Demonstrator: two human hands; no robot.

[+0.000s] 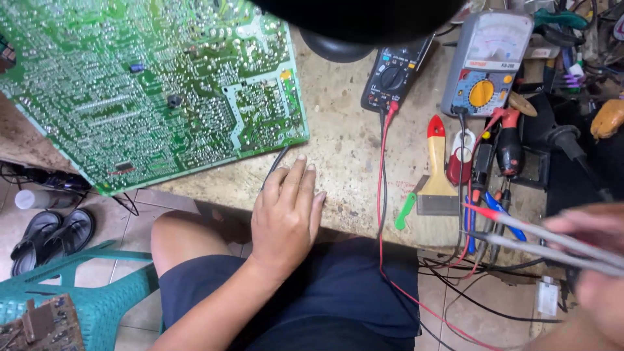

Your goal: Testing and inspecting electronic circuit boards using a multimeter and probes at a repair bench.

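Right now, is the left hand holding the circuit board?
No, the left hand rests flat on the bench edge, apart from the green circuit board.

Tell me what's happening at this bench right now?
A person sits at a worn workbench. Their left hand rests flat on the bench edge, just below a large green circuit board lying solder-side up. Their right hand, blurred at the frame's edge, holds two meter probes, tips pointing left and clear of the board. A black digital multimeter, a grey analog meter and a paintbrush lie on the bench.
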